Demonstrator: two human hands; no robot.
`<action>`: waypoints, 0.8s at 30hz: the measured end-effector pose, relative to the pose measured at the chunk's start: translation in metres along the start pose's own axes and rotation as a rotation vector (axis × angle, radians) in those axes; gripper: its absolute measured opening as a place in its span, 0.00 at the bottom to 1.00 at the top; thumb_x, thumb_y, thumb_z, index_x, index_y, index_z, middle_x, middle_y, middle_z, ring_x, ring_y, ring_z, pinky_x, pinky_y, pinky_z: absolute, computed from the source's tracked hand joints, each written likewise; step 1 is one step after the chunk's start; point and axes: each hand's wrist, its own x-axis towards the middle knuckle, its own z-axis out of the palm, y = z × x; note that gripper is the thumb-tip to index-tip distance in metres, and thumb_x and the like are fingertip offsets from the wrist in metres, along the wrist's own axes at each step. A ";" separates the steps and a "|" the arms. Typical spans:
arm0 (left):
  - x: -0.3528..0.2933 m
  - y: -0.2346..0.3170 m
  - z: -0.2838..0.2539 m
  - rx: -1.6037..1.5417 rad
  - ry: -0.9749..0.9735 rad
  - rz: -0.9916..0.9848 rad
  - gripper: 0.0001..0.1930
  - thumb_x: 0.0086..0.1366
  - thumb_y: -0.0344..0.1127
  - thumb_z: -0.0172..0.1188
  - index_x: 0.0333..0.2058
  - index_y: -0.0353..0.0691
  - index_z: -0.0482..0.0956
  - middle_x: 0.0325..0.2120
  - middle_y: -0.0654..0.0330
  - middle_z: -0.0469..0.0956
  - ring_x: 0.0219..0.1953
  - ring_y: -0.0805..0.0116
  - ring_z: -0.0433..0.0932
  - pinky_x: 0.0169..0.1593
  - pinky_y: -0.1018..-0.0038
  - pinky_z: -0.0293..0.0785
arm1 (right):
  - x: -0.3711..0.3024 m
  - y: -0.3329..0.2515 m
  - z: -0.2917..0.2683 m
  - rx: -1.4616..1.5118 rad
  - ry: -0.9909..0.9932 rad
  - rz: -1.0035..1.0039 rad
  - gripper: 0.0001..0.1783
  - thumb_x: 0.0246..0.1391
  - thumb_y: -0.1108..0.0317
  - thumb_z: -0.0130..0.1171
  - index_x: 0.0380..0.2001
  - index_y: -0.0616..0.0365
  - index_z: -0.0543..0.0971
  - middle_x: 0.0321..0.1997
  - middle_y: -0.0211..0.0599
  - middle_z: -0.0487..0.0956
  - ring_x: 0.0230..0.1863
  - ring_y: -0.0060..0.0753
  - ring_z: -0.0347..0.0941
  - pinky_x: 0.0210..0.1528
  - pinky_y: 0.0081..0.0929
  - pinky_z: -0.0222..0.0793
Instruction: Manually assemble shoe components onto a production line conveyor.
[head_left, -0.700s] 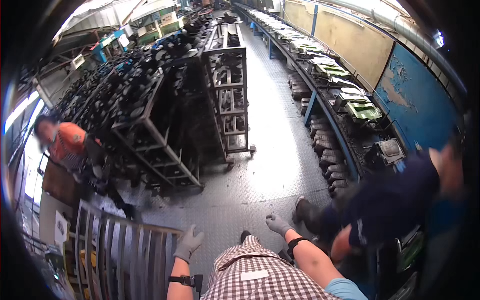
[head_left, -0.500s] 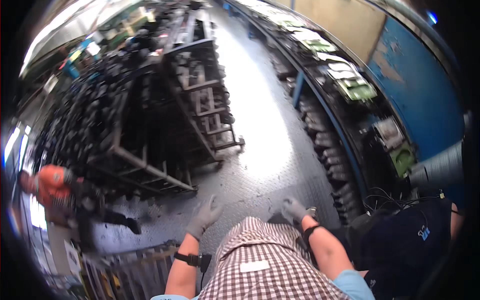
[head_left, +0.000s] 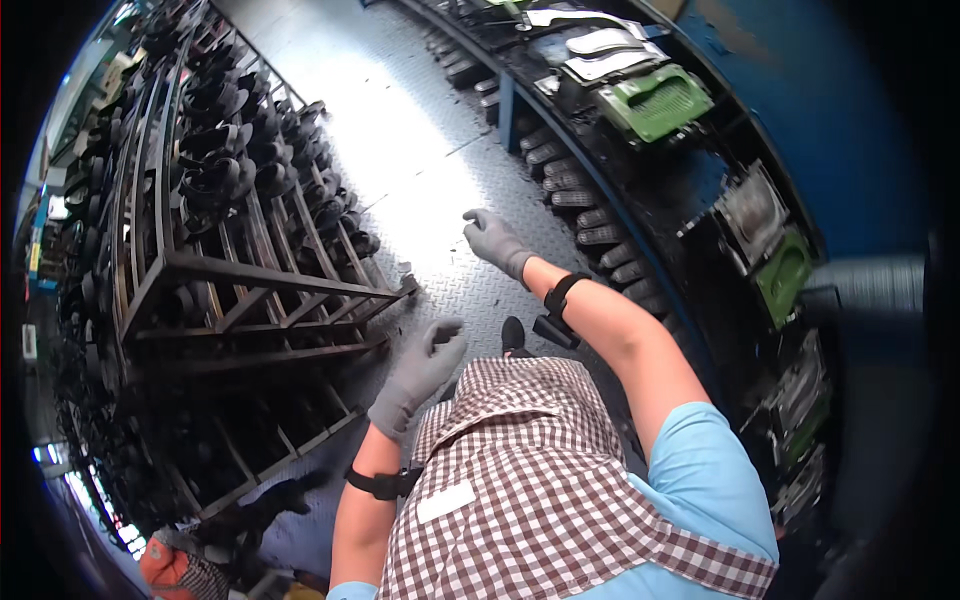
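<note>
My left hand (head_left: pixel 420 372), in a grey glove, hangs in front of my checked apron (head_left: pixel 530 450). Its thumb and fingers are loosely bent and apart, with nothing between them. Farther forward, my right hand (head_left: pixel 494 243) reaches out over the metal floor, also gloved in grey. Its fingers are slightly curled and apart, and it holds nothing. Nearest to my left hand is a dark metal rack (head_left: pixel 275 275) loaded with black shoes (head_left: pixel 215 180). Neither hand touches it.
On my right runs a long dark bench (head_left: pixel 640 190) carrying green moulds (head_left: pixel 655 103) and white sole-shaped pieces (head_left: pixel 605 50). Dark soles (head_left: pixel 572 190) are lined up beneath it. A silver duct (head_left: pixel 870 287) stands at far right. A person in orange (head_left: pixel 168 565) is at lower left.
My view has turned and moved forward, bringing the shoe rack close on my left. My right arm now stretches farther ahead. Both hands remain without anything in them.
</note>
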 end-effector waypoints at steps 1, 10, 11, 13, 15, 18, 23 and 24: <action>0.018 0.015 -0.001 -0.090 -0.091 -0.022 0.17 0.72 0.38 0.57 0.54 0.35 0.78 0.47 0.59 0.80 0.51 0.72 0.77 0.57 0.74 0.72 | 0.036 0.009 0.004 0.166 0.016 0.019 0.27 0.58 0.58 0.51 0.58 0.56 0.78 0.51 0.52 0.83 0.52 0.48 0.80 0.59 0.37 0.72; 0.181 0.135 0.008 -0.382 -0.775 0.651 0.17 0.73 0.30 0.48 0.57 0.30 0.74 0.56 0.48 0.73 0.56 0.53 0.77 0.62 0.66 0.72 | 0.302 -0.104 -0.011 0.219 0.253 -0.154 0.23 0.57 0.61 0.53 0.54 0.57 0.80 0.39 0.53 0.85 0.45 0.47 0.82 0.52 0.37 0.75; 0.200 0.129 0.000 -0.363 -0.658 0.687 0.18 0.73 0.31 0.47 0.56 0.30 0.74 0.53 0.49 0.75 0.56 0.55 0.77 0.59 0.67 0.75 | 0.306 -0.128 0.005 0.212 0.163 -0.139 0.23 0.57 0.61 0.52 0.54 0.56 0.80 0.38 0.51 0.84 0.43 0.42 0.82 0.49 0.35 0.75; 0.236 0.131 -0.012 -0.601 -0.629 0.256 0.18 0.72 0.31 0.48 0.55 0.30 0.76 0.47 0.52 0.79 0.52 0.58 0.79 0.52 0.68 0.78 | 0.336 -0.144 -0.001 0.173 0.121 -0.173 0.23 0.59 0.62 0.52 0.55 0.57 0.80 0.35 0.44 0.83 0.37 0.30 0.79 0.43 0.30 0.74; 0.276 0.138 -0.032 -1.007 -0.501 -0.576 0.16 0.68 0.30 0.51 0.51 0.32 0.79 0.36 0.53 0.82 0.37 0.57 0.83 0.43 0.66 0.81 | 0.353 -0.183 0.010 0.158 0.057 -0.196 0.23 0.60 0.64 0.52 0.55 0.61 0.79 0.35 0.39 0.82 0.36 0.28 0.77 0.42 0.29 0.74; 0.344 0.125 -0.043 -1.267 -0.267 -0.701 0.13 0.68 0.31 0.51 0.46 0.34 0.80 0.34 0.52 0.83 0.30 0.56 0.82 0.39 0.63 0.81 | 0.402 -0.205 0.025 0.235 -0.045 -0.140 0.23 0.60 0.64 0.54 0.56 0.62 0.78 0.38 0.37 0.81 0.38 0.27 0.76 0.45 0.28 0.73; 0.398 0.107 -0.132 -1.177 -0.079 -0.508 0.10 0.72 0.33 0.50 0.42 0.35 0.77 0.28 0.55 0.80 0.32 0.58 0.84 0.38 0.63 0.82 | 0.489 -0.200 0.085 0.300 -0.141 -0.130 0.25 0.60 0.62 0.55 0.59 0.61 0.76 0.44 0.45 0.83 0.47 0.33 0.78 0.53 0.30 0.72; 0.405 0.089 -0.145 -1.176 -0.090 -0.525 0.10 0.72 0.33 0.50 0.42 0.35 0.77 0.28 0.55 0.80 0.32 0.58 0.84 0.38 0.63 0.82 | 0.517 -0.176 0.092 0.202 -0.126 -0.097 0.26 0.60 0.60 0.54 0.59 0.60 0.76 0.47 0.47 0.83 0.51 0.37 0.79 0.57 0.32 0.71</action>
